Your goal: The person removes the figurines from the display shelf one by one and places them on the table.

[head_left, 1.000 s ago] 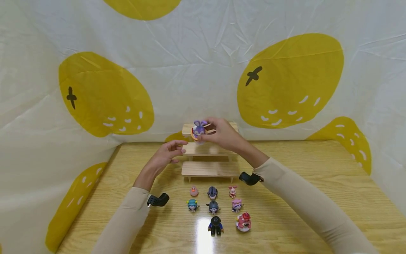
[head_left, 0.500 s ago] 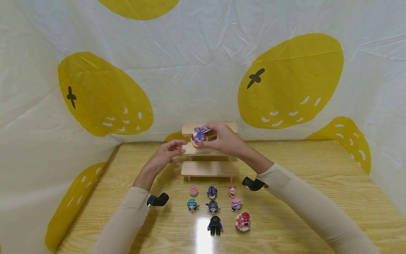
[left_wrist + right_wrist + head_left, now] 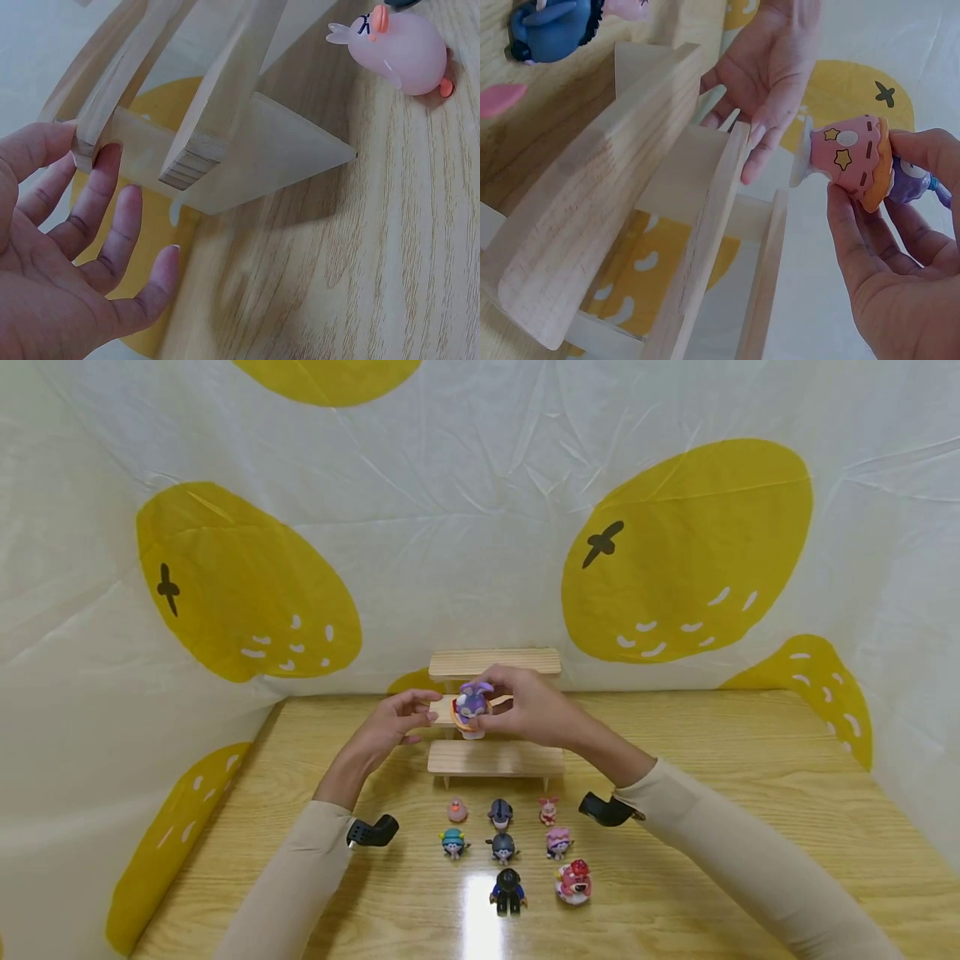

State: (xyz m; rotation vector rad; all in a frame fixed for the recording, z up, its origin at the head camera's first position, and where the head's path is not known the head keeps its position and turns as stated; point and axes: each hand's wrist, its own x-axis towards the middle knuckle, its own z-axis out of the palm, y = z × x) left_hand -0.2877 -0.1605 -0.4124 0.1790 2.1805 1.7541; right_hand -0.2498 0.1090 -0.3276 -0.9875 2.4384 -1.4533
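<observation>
My right hand [image 3: 536, 710] pinches a purple rabbit figurine [image 3: 472, 702] with long ears. In the right wrist view its pink, star-printed cup base [image 3: 847, 156] hangs apart from the steps, fingers around the orange rim. A three-step wooden display stand [image 3: 495, 760] with white side panels stands against the back cloth. At its left end is my left hand [image 3: 384, 724]. The left wrist view shows that hand [image 3: 67, 255] with thumb and a finger on either side of the middle step's end, its other fingers spread. The held figurine and right hand hide part of the middle step.
In front of the stand, several figurines sit in rows: a pink duck [image 3: 457, 811], a grey donkey [image 3: 500, 814], a small pink pig [image 3: 548, 811], and helmeted ones. Nearest are a black-and-blue figure [image 3: 508, 892] and a red-pink bear [image 3: 573, 883]. Lemon-print cloth [image 3: 465, 568] surrounds the table.
My right hand has brought the rabbit figurine down and nearer, from before the top step to before the middle one. The left hand stays at the stand's end.
</observation>
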